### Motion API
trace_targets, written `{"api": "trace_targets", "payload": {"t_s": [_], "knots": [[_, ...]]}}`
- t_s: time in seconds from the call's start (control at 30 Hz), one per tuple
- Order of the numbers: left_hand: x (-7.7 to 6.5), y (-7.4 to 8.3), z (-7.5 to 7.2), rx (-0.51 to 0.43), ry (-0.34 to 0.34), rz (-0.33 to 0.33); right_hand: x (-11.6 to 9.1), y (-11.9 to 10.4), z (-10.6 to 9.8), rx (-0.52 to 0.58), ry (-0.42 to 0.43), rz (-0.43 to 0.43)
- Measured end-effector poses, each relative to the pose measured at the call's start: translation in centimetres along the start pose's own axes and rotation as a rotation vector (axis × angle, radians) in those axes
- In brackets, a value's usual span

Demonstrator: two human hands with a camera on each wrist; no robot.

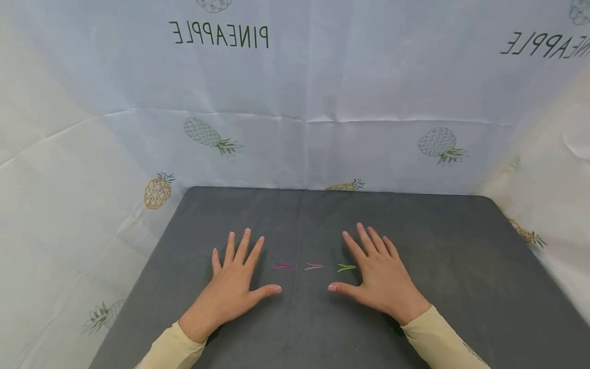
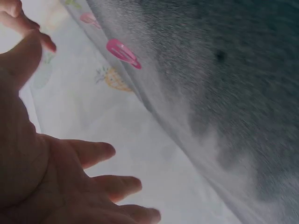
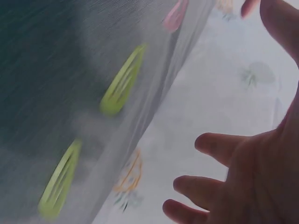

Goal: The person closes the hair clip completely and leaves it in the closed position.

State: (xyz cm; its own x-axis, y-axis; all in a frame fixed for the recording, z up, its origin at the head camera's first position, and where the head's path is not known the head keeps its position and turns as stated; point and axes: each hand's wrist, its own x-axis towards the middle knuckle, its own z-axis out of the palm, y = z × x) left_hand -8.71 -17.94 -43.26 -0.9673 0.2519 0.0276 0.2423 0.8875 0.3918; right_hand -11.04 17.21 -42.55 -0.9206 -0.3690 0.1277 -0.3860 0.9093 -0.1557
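Snap hair clips lie in a row on the dark table, between the hands: a magenta clip (image 1: 281,266) (image 2: 123,53) on the left, a pale pink clip (image 1: 314,266) in the middle and a yellow-green clip (image 1: 346,267) on the right. Two yellow-green clip shapes (image 3: 124,81) appear in the right wrist view. My left hand (image 1: 232,287) is spread, palm down, beside the magenta clip, holding nothing. The right hand (image 1: 382,279) is also spread and holds nothing; its thumb and forefinger stand on either side of the yellow-green clip.
The dark grey table (image 1: 258,210) has rounded far corners. Behind it and along both sides hangs a pale cloth (image 1: 276,87) printed with pineapples and mirrored lettering. Light yellow sleeves (image 1: 175,348) cover both forearms.
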Motion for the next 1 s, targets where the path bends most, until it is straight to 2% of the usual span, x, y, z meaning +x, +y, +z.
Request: {"api": "trace_targets", "payload": {"t_s": [0.23, 0.5, 0.73, 1.0], "knots": [[1.1, 0.5, 0.0, 0.017, -0.054, 0.052, 3.1, -3.8, 0.9, -0.034, 0.036, -0.169], [2.2, 1.2, 0.1, 0.12, 0.003, 0.157, 6.0, -7.4, 1.9, -0.066, 0.014, -0.299], [3.2, 1.5, 0.4, 0.162, 0.033, 0.214, 7.2, -8.6, 3.1, -0.113, 0.045, -0.342], [3.9, 1.2, 0.8, 0.154, 0.04, 0.223, 8.8, -9.9, 3.9, -0.136, 0.017, -0.375]]}}
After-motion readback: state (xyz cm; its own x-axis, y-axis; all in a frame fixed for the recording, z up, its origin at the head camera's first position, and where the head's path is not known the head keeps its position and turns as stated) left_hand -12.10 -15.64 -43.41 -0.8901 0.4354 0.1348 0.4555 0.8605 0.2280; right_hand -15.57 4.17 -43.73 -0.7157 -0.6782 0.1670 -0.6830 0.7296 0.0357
